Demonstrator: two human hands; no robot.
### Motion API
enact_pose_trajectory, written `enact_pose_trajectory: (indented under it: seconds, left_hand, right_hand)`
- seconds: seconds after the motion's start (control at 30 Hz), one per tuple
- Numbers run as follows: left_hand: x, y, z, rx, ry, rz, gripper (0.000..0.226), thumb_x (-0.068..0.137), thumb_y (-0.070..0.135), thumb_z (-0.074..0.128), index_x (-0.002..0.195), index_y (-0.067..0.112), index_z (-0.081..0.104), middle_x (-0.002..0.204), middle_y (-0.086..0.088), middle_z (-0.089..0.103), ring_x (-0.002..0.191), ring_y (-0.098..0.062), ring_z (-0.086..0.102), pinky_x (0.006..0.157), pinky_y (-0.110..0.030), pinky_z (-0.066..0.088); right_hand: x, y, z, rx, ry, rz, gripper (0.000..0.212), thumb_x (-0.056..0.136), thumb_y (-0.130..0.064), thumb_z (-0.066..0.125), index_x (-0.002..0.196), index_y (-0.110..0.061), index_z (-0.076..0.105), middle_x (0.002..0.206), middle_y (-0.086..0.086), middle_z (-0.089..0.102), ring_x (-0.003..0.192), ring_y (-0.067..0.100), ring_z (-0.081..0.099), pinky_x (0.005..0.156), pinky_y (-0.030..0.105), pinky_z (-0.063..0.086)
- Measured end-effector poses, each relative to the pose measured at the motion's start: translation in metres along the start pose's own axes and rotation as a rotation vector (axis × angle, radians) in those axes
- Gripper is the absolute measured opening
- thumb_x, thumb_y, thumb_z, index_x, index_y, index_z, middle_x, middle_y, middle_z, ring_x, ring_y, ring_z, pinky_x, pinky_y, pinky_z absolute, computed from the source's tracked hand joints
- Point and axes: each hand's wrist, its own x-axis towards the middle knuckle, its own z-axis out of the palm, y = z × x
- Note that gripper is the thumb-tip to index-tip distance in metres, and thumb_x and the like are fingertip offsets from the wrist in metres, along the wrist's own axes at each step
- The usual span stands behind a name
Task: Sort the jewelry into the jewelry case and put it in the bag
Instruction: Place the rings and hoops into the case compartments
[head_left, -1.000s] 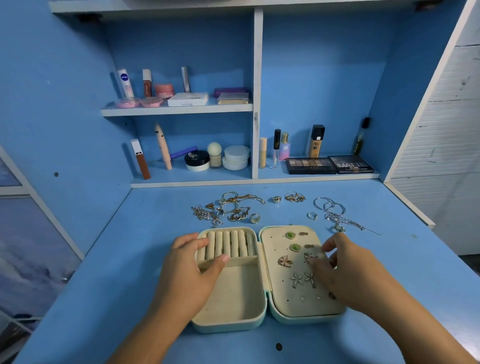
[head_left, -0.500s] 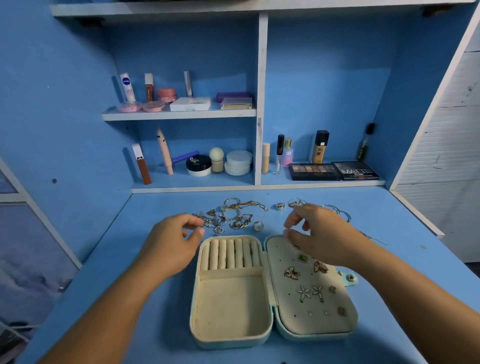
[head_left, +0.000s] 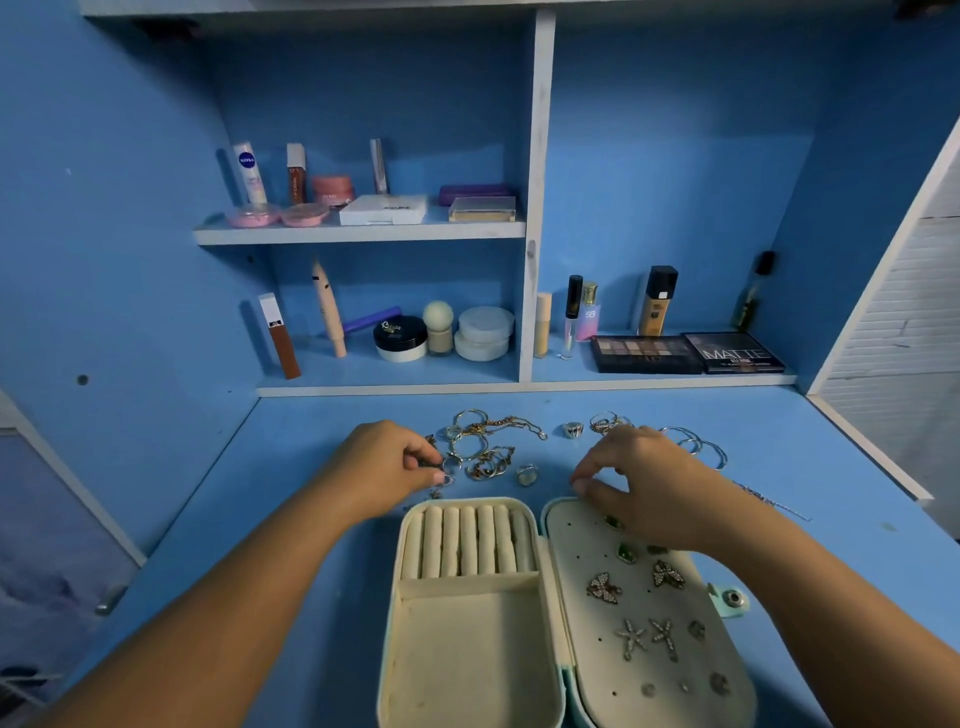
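Your left hand (head_left: 387, 467) is at the tangled pile of rings and chains (head_left: 478, 447) on the blue surface (head_left: 291, 519). The fingers are pinched together on something small and shiny at the edge of that pile. It looks like a ring, but it is too small for me to be sure.

Your right hand (head_left: 636, 478) hangs over the top edge of the case lid. Its fingers are curled close together, and I cannot tell if they hold anything.

The jewelry case (head_left: 550, 613) lies open and flat just in front of you. The left half has soft rolls (head_left: 467, 540) for rings, with a bare tray under them. The right half already has earrings (head_left: 636, 608) pinned in it. No bag can be seen.

Here is what could go wrong:

- The pile is all knotted up. If you pull fast, a chain may come along with your piece and drag other bits across the surface.
- A ring is round. If it slips from your pinch, it could roll away, maybe off the edge.
- Your right wrist is right above the green earrings (head_left: 621, 540). If it dips down, it could knock them loose.
- The silver bangles (head_left: 696, 447) and a thin chain (head_left: 774, 501) lie close by your right arm. A sweep of that arm could push them off.

Lift slowly and keep your arms up high.
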Motion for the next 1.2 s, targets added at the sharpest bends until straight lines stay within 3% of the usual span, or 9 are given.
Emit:
enact_pose_trajectory:
  seconds: [0.13, 0.3, 0.37, 0.5, 0.63, 0.73, 0.9, 1.1, 1.2]
  left_hand:
    - [-0.002, -0.002, 0.003, 0.017, 0.033, 0.063, 0.016, 0.084, 0.028, 0.073, 0.099, 0.030, 0.076, 0.087, 0.011, 0.062, 0.082, -0.004, 0.059, 0.076, -0.025, 0.051]
    - [-0.001, -0.009, 0.004, 0.077, 0.006, 0.134, 0.020, 0.092, 0.031, 0.062, 0.110, 0.033, 0.072, 0.088, 0.011, 0.051, 0.080, -0.003, 0.051, 0.071, -0.021, 0.041]
    - [-0.001, -0.010, 0.003, 0.089, -0.012, 0.150, 0.023, 0.088, 0.034, 0.067, 0.111, 0.035, 0.071, 0.089, 0.010, 0.052, 0.087, -0.006, 0.052, 0.079, -0.027, 0.046]
    - [0.000, -0.010, 0.004, 0.116, 0.011, 0.154, 0.012, 0.084, 0.037, 0.070, 0.096, 0.036, 0.071, 0.091, 0.011, 0.053, 0.097, -0.010, 0.046, 0.086, -0.031, 0.044]
    - [0.001, -0.012, 0.003, -0.041, -0.006, 0.125, 0.015, 0.088, 0.024, 0.068, 0.079, 0.034, 0.061, 0.089, 0.009, 0.057, 0.088, -0.010, 0.052, 0.080, -0.024, 0.042]
    - [0.001, -0.012, -0.007, -0.251, 0.040, 0.058, 0.017, 0.094, 0.016, 0.060, 0.082, 0.028, 0.060, 0.086, 0.008, 0.065, 0.081, -0.007, 0.059, 0.074, -0.021, 0.044]
    - [-0.001, -0.013, -0.011, -0.424, 0.082, -0.016, 0.013, 0.097, 0.014, 0.054, 0.088, 0.021, 0.060, 0.084, 0.004, 0.070, 0.084, -0.011, 0.065, 0.083, -0.028, 0.050]
    - [-0.001, -0.014, -0.006, -0.068, 0.047, -0.003, 0.014, 0.092, 0.027, 0.062, 0.079, 0.022, 0.065, 0.074, 0.005, 0.064, 0.065, -0.009, 0.056, 0.060, -0.023, 0.044]
    - [0.001, -0.006, -0.006, -0.033, 0.090, 0.048, 0.009, 0.089, 0.025, 0.065, 0.080, 0.024, 0.066, 0.076, 0.005, 0.063, 0.062, -0.007, 0.053, 0.062, -0.025, 0.046]
  right_hand:
    - [-0.004, -0.009, 0.002, 0.026, -0.002, -0.044, 0.017, 0.093, -0.036, 0.054, 0.102, -0.036, 0.069, 0.107, -0.012, 0.055, 0.103, 0.004, 0.047, 0.084, 0.018, 0.036]
    - [-0.006, -0.011, 0.005, 0.028, 0.002, -0.038, 0.020, 0.092, -0.036, 0.053, 0.105, -0.036, 0.068, 0.109, -0.013, 0.054, 0.101, 0.003, 0.047, 0.090, 0.022, 0.041]
    - [-0.007, -0.010, 0.006, 0.026, 0.013, -0.043, 0.020, 0.092, -0.036, 0.054, 0.106, -0.036, 0.068, 0.109, -0.013, 0.054, 0.102, 0.003, 0.047, 0.091, 0.023, 0.042]
    - [-0.009, -0.007, 0.010, 0.023, 0.036, -0.068, 0.020, 0.091, -0.037, 0.056, 0.108, -0.037, 0.067, 0.107, -0.015, 0.054, 0.102, 0.004, 0.048, 0.091, 0.024, 0.043]
    - [-0.010, -0.003, 0.014, 0.040, 0.049, -0.094, 0.021, 0.091, -0.036, 0.057, 0.109, -0.036, 0.067, 0.104, -0.016, 0.054, 0.097, 0.003, 0.047, 0.088, 0.023, 0.042]
    - [-0.010, -0.002, 0.015, 0.053, 0.059, -0.111, 0.021, 0.090, -0.034, 0.058, 0.109, -0.035, 0.067, 0.104, -0.016, 0.055, 0.095, 0.001, 0.046, 0.085, 0.018, 0.040]
    - [-0.010, -0.001, 0.015, 0.069, 0.058, -0.121, 0.020, 0.090, -0.035, 0.059, 0.108, -0.034, 0.068, 0.101, -0.018, 0.053, 0.090, -0.004, 0.044, 0.081, 0.013, 0.036]
    - [-0.010, 0.001, 0.017, 0.089, 0.077, -0.123, 0.020, 0.089, -0.036, 0.060, 0.106, -0.034, 0.069, 0.099, -0.019, 0.055, 0.087, -0.006, 0.047, 0.084, 0.017, 0.042]
    - [-0.011, 0.001, 0.017, 0.098, 0.084, -0.126, 0.019, 0.088, -0.037, 0.061, 0.105, -0.034, 0.070, 0.097, -0.020, 0.054, 0.085, -0.007, 0.048, 0.083, 0.017, 0.042]
